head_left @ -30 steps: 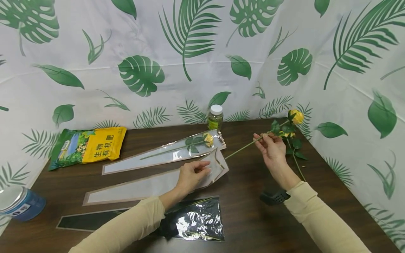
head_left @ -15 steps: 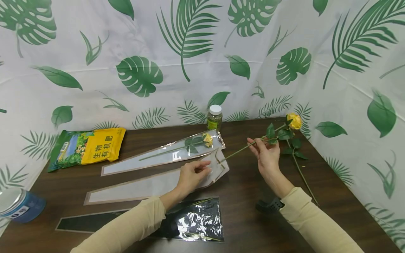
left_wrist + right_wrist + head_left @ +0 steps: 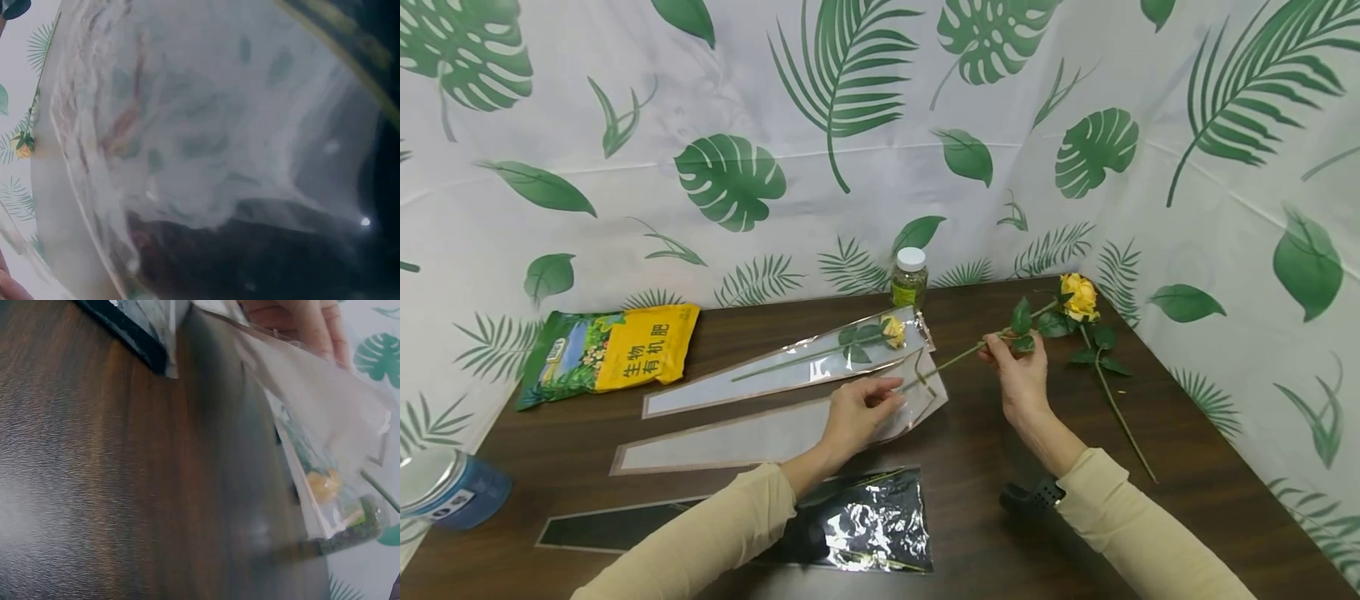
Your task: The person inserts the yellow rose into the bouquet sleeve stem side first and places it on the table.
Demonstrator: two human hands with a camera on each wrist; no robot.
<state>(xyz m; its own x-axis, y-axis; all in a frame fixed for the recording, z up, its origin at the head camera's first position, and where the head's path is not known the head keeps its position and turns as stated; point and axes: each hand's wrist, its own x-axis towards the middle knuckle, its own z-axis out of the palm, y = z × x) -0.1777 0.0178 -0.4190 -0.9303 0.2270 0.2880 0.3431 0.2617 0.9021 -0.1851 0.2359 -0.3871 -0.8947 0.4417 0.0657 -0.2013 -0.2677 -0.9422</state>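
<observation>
Dark table [image 3: 985, 533] below: your right hand [image 3: 1021, 382] pinches the rose stem [image 3: 957, 359] (likely light, fragile-petalled; hold there), your left hand [image 3: 856, 421] the white wrapper [image 3: 730, 439].

Florist-style workspace, leaf-print backdrop [image 3: 865, 212], brown table [image 3: 973, 475], yellow rose [image 3: 1078, 298], flower sleeve [image 3: 752, 436]

Dark wood-grain tabletop [image 3: 977, 508]. Far side, left to right: fertilizer bag [image 3: 613, 352], lying flat; white-capped jar [image 3: 910, 282], upright. Far left: blue can [image 3: 471, 496]. Centre, far to near: clear-fronted sleeve [image 3: 700, 393] enclosing a yellow rose [image 3: 892, 332]; white tapered sleeve [image 3: 722, 440], its narrow end flat on the wood; glossy black sleeve [image 3: 876, 518]. Right: leafy rose stem [image 3: 1114, 367], lying near the table's edge.
</observation>
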